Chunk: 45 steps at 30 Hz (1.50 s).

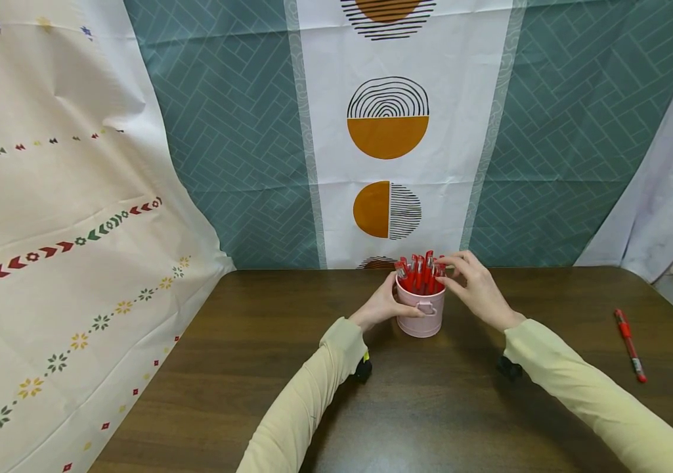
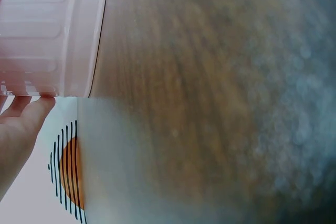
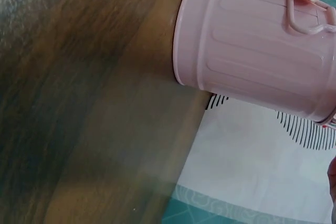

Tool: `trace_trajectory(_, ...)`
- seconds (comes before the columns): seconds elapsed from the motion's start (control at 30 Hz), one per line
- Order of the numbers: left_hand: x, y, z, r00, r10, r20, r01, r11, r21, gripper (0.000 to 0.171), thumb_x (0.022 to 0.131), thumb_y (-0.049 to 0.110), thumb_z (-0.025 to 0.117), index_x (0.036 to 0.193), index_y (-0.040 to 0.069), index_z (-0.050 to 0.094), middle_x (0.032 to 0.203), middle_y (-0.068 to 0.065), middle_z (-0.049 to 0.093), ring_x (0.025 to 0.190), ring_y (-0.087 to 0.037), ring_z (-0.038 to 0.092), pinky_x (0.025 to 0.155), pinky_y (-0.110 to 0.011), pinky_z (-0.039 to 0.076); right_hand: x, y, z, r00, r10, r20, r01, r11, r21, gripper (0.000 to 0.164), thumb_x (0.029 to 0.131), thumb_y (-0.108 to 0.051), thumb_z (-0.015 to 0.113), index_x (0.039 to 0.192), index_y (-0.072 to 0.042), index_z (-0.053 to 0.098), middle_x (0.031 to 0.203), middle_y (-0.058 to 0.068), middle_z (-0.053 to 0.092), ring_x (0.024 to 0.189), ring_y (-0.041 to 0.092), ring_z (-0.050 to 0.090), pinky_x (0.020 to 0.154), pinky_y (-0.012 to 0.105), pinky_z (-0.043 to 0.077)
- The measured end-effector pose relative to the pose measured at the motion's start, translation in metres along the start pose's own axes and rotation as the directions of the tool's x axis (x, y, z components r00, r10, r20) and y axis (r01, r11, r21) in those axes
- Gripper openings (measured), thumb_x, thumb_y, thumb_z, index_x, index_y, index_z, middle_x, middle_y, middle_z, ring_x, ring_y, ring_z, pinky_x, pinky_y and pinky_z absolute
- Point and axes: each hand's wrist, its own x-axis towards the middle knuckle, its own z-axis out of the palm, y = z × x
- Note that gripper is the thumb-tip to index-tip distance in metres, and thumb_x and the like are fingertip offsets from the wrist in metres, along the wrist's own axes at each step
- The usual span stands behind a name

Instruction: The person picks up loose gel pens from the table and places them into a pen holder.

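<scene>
A small pink metal bucket (image 1: pixel 421 324) with a wire handle stands upright on the table near its back edge, packed with several red pens (image 1: pixel 417 274). My left hand (image 1: pixel 382 306) grips the bucket from the left, its thumb across the front by the handle. At the right of the rim, my right hand (image 1: pixel 479 290) pinches the upper part of a red pen between thumb and fingers. In the right wrist view, the bucket (image 3: pixel 252 45) fills the upper right, with only a sliver of the right hand (image 3: pixel 333 182) showing. The left wrist view has the bucket's lower wall (image 2: pixel 47 35).
Another red pen (image 1: pixel 630 345) lies on the brown wooden table (image 1: pixel 253 381) at the far right. Behind the table hangs a green and white patterned curtain (image 1: pixel 241 131), and a cream embroidered cloth (image 1: pixel 76 197) drapes along the left side.
</scene>
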Motion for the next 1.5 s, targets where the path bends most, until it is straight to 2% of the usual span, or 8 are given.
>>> trace_trajectory(0.13, -0.001, 0.003, 0.000, 1.000, -0.011, 0.003, 0.011, 1.000, 0.007, 0.084, 0.068, 0.013, 0.079, 0.135, 0.015, 0.027, 0.122, 0.007, 0.043, 0.108, -0.011, 0.043, 0.093, -0.036, 0.033, 0.000, 0.003, -0.002, 1.000, 0.005, -0.002, -0.005, 1.000, -0.009, 0.040, 0.069, 0.004, 0.075, 0.107, 0.000, 0.061, 0.099, 0.008, 0.048, 0.074, 0.017, 0.047, 0.062, 0.022, 0.043)
trace_trajectory(0.23, 0.003, -0.005, 0.000, 1.000, -0.008, -0.011, 0.008, 1.000, 0.007, 0.084, 0.067, 0.016, 0.080, 0.134, 0.017, 0.029, 0.121, 0.008, 0.044, 0.108, -0.011, 0.043, 0.093, -0.037, 0.033, 0.000, 0.004, -0.003, 1.000, 0.024, 0.010, -0.024, 0.999, -0.022, 0.041, 0.071, 0.002, 0.075, 0.108, -0.001, 0.060, 0.100, 0.008, 0.048, 0.074, 0.018, 0.047, 0.063, 0.022, 0.042)
trace_trajectory(0.37, 0.010, -0.020, 0.001, 0.999, -0.012, -0.031, 0.013, 0.999, 0.033, 0.084, 0.066, 0.021, 0.081, 0.133, 0.022, 0.030, 0.120, 0.012, 0.043, 0.107, -0.009, 0.043, 0.093, -0.035, 0.033, -0.001, 0.004, -0.005, 0.997, 0.064, 0.035, -0.063, 0.998, -0.024, 0.042, 0.073, -0.001, 0.074, 0.112, -0.002, 0.058, 0.101, 0.008, 0.048, 0.076, 0.018, 0.050, 0.066, 0.032, 0.048)
trace_trajectory(0.53, 0.011, -0.026, 0.001, 0.999, 0.019, -0.042, -0.017, 0.999, 0.049, 0.082, 0.067, 0.022, 0.080, 0.132, 0.022, 0.030, 0.121, 0.010, 0.043, 0.107, -0.009, 0.043, 0.092, -0.035, 0.034, -0.003, 0.004, -0.005, 0.993, 0.097, 0.074, -0.097, 0.995, -0.002, 0.045, 0.076, -0.002, 0.072, 0.118, -0.003, 0.055, 0.103, 0.009, 0.049, 0.080, 0.021, 0.054, 0.070, 0.042, 0.048)
trace_trajectory(0.83, 0.009, -0.026, 0.002, 0.999, 0.007, -0.040, -0.005, 0.999, 0.038, 0.080, 0.068, 0.023, 0.080, 0.131, 0.024, 0.031, 0.120, 0.012, 0.044, 0.106, -0.009, 0.044, 0.091, -0.034, 0.035, -0.003, 0.003, -0.005, 0.990, 0.095, 0.107, -0.098, 0.995, 0.025, 0.050, 0.077, -0.003, 0.071, 0.123, -0.003, 0.051, 0.109, 0.012, 0.049, 0.083, 0.022, 0.054, 0.067, 0.044, 0.048)
trace_trajectory(1.07, 0.009, -0.027, 0.002, 0.999, 0.007, -0.046, -0.005, 0.999, 0.044, 0.081, 0.067, 0.024, 0.080, 0.131, 0.024, 0.031, 0.120, 0.012, 0.043, 0.107, -0.009, 0.043, 0.091, -0.034, 0.035, -0.003, 0.002, -0.008, 0.980, 0.133, 0.148, -0.137, 0.991, 0.015, 0.054, 0.080, -0.010, 0.069, 0.129, -0.006, 0.047, 0.117, 0.011, 0.047, 0.088, 0.024, 0.052, 0.068, 0.043, 0.048)
trace_trajectory(1.27, 0.009, -0.026, 0.003, 0.999, 0.000, -0.044, 0.002, 0.999, 0.044, 0.082, 0.067, 0.025, 0.080, 0.132, 0.024, 0.030, 0.121, 0.012, 0.043, 0.107, -0.009, 0.042, 0.091, -0.034, 0.035, -0.004, 0.001, -0.013, 0.976, 0.161, 0.144, -0.161, 0.987, -0.007, 0.058, 0.080, -0.014, 0.070, 0.131, -0.005, 0.043, 0.116, 0.010, 0.045, 0.090, 0.026, 0.049, 0.069, 0.042, 0.046)
trace_trajectory(1.5, 0.009, -0.024, 0.003, 0.998, 0.005, -0.057, -0.001, 0.998, 0.063, 0.082, 0.066, 0.025, 0.081, 0.131, 0.024, 0.031, 0.120, 0.012, 0.043, 0.107, -0.008, 0.043, 0.091, -0.034, 0.035, -0.004, 0.007, -0.025, 0.969, 0.211, 0.127, -0.207, 0.977, -0.039, 0.071, 0.081, -0.021, 0.070, 0.139, -0.008, 0.031, 0.126, 0.017, 0.041, 0.102, 0.032, 0.044, 0.078, 0.053, 0.041)
